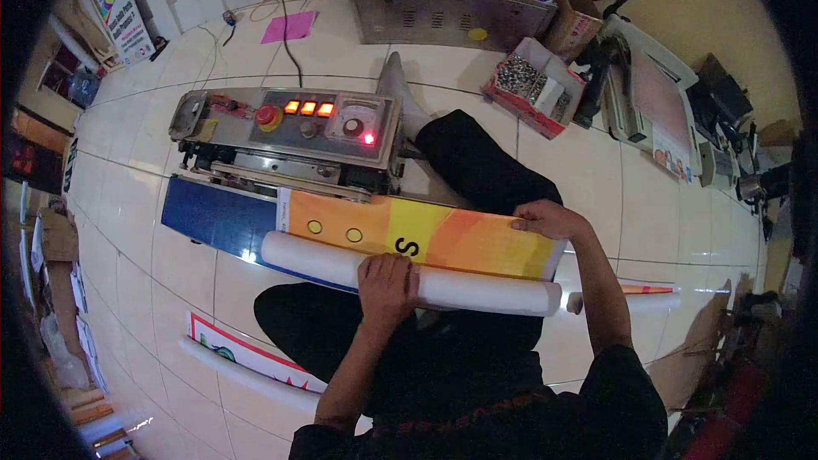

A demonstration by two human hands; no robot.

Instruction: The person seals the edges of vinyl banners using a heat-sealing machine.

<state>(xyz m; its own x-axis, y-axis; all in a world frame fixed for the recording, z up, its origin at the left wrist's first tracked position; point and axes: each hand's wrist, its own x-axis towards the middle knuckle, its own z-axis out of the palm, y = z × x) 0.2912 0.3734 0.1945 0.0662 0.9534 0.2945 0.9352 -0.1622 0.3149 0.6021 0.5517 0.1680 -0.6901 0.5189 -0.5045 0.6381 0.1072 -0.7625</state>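
Note:
A printed banner (477, 238), orange and yellow with a black letter, lies partly unrolled across my lap. Its near side is wound into a white roll (490, 291). My left hand (388, 290) wraps over the middle of this roll. At the banner's far right corner, my right hand (547, 221) pinches the edge between thumb and fingers. The banner's far left edge runs along the front of a metal band sealer (285, 132) with a red button and lit orange switches. Under the banner's left part is the sealer's blue conveyor belt (213, 215).
Behind stands a second metal machine (443, 13). To its right sits an open box of small metal parts (532, 85). Another rolled banner (256, 366) lies on the tiled floor at left. A black cable (292, 51) crosses the floor behind the sealer.

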